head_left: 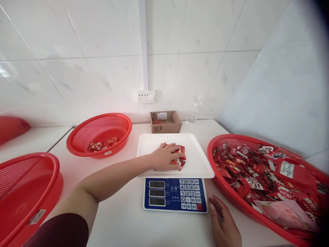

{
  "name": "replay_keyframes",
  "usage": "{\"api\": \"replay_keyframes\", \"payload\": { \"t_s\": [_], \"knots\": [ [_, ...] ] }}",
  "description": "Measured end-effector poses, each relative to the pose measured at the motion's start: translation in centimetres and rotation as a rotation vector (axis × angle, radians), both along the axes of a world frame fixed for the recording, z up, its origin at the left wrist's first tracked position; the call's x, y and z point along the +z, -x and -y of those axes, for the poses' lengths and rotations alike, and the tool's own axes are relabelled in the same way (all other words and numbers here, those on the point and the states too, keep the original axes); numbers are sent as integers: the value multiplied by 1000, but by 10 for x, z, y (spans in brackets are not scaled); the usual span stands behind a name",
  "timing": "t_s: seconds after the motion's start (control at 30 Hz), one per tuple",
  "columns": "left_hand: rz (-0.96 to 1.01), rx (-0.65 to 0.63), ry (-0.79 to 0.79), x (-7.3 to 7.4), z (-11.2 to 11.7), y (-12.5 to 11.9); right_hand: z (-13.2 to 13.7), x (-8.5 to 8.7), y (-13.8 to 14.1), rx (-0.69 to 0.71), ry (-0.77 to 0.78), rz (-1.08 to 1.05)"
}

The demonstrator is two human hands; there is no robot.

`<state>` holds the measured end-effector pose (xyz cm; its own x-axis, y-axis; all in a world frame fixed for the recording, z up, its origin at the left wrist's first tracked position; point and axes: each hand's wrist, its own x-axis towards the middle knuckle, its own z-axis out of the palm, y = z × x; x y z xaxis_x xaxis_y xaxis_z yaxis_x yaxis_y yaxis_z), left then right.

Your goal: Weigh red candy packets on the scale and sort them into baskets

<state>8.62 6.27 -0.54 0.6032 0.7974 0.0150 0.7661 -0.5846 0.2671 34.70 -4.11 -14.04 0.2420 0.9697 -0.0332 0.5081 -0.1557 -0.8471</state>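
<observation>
My left hand (168, 157) reaches over the white tray (196, 168) of a scale, its fingers bent around several small red snack packets (182, 151). Part of the packets is hidden under the palm. Below the tray, the scale's blue panel (174, 193) carries number keys and three small displays; their digits are hard to read. Beside the panel's right edge, my right hand (223, 223) is low over the white table, fingers loosely curled with a gap to the thumb and nothing seen in it.
A large red basket (212, 151) full of red snack packets stands at the right. Another red basket (77, 135) at the back left holds a few packets, and a third red basket (55, 171) is at the lower left. Behind the scale are a cardboard box (167, 128) and a clear plastic bottle (194, 113).
</observation>
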Motion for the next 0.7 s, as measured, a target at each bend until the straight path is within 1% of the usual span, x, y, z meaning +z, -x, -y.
{"api": "replay_keyframes", "payload": {
  "t_s": [0.07,0.17,0.37,0.5,0.7],
  "knots": [
    [13,50,-27,-1,-4,4,0,0,0,9,-9,4],
    [35,81,-50,-1,-8,8,-1,-2,-1,13,-13,5],
    [72,63,-53,-2,-5,9,-2,-6,-3,10,-21,20],
    [100,72,-56,-2,-3,9,-3,-11,-5,25,-20,8],
    [117,58,-8,-4,-7,9,-6,-18,-10,50,1,2]
  ]
}}
